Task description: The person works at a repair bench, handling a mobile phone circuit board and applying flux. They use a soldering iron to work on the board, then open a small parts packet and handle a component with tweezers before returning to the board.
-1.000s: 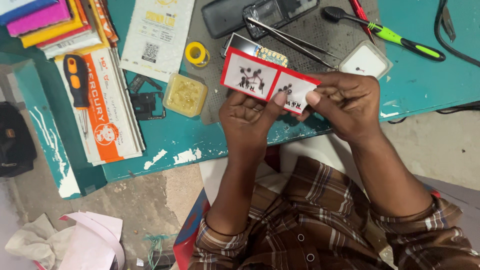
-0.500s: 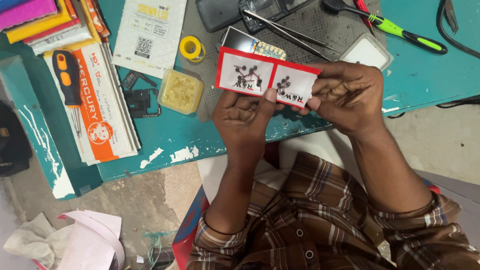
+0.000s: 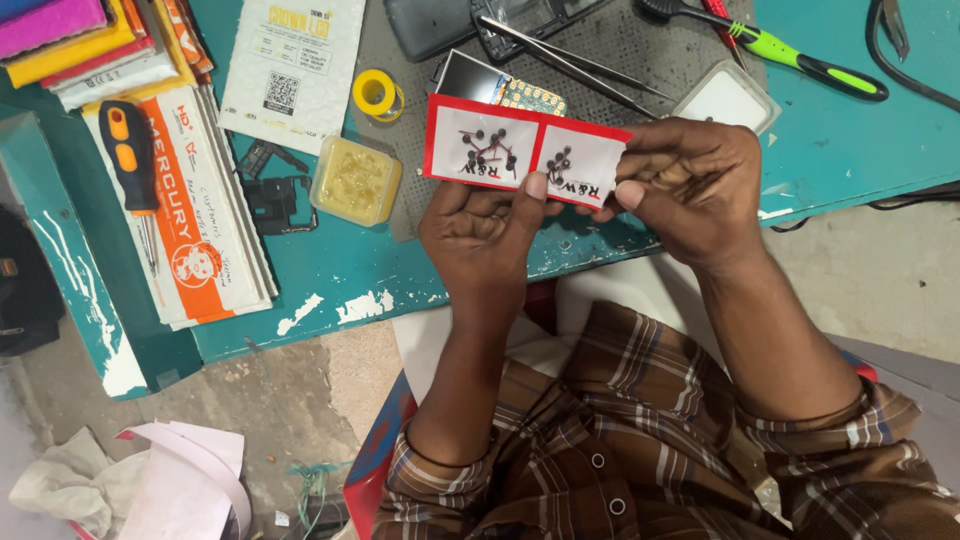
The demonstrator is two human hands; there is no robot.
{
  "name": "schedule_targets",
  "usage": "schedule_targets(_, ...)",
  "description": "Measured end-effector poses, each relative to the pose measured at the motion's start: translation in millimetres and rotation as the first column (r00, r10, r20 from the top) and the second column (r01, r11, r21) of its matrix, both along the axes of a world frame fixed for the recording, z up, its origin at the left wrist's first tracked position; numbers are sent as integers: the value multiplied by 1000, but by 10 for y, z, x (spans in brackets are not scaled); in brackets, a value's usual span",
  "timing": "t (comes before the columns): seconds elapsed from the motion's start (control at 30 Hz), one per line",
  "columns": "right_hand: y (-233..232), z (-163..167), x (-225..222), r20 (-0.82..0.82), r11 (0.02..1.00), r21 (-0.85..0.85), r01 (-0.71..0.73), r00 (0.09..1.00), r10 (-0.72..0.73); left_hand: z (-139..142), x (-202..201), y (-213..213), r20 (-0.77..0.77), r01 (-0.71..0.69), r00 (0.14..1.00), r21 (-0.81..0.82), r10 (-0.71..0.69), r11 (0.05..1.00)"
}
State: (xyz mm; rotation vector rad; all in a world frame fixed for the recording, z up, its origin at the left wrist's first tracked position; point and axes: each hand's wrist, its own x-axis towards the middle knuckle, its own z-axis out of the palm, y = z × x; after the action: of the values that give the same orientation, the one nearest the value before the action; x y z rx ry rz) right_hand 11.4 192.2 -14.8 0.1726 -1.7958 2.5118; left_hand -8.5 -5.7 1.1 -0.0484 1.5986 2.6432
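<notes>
Setting: teal-painted desk (image 3: 480, 280), paint chipped along the front edge, seen from above; bare concrete floor below, with crumpled paper (image 3: 130, 480) at lower left.
Work surface: grey mat (image 3: 620, 50) laid over the middle of the desk, presumably to keep small parts from rolling.
Held item: red-bordered twin-pocket packet (image 3: 525, 155), clear-fronted, small dark screws visible in each pocket; held level above the desk edge, face up, so that the contents can be read.
Left hand (image 3: 480, 235): placed under the packet's left half; thumb pressed on the lower edge near the middle seam, fingers curled behind as support.
Right hand (image 3: 690, 190): closed on the packet's right end, pinched between thumb and fingers, the rest of the hand folded.
Behind packet: opened phone (image 3: 470, 75) with keypad exposed, partly hidden; tweezers (image 3: 580, 65) laid across the mat.
Left of mat: yellowish square tub (image 3: 355, 180), yellow tape roll (image 3: 377, 93), black small part (image 3: 270, 195), printed white pouch (image 3: 290, 60).
Far left: stack of flat packages (image 3: 190, 210) with an orange-handled screwdriver (image 3: 130, 160) resting on top, within reach.
Upper right: green-handled screwdriver (image 3: 800, 60), clear lid (image 3: 728, 98), both well apart from the hands.
Clothing: plaid sleeves, cuffs at the wrists.
</notes>
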Motion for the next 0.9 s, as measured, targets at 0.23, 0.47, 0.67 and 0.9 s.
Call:
schedule_targets(0.23, 13, -30, -10, 7, 1000, 2, 27, 1000, -27, -11, -14, 13, 9, 0, 1000, 12, 0, 1000)
schedule_targets(0.47, 22, -28, 6, 10, 998, 28, 48, 999, -48, 14, 6, 8, 7, 12, 1000, -2, -12, 1000)
schedule_targets(0.67, 24, -40, 16, -4, 998, 41, 46, 999, -46, 16, 14, 18, 6, 5, 1000, 10, -5, 1000)
schedule_targets(0.9, 29, -62, 10, -17, 999, 4, 47, 999, -47, 6, 22, 11, -13, 7, 1000, 1, -7, 1000)
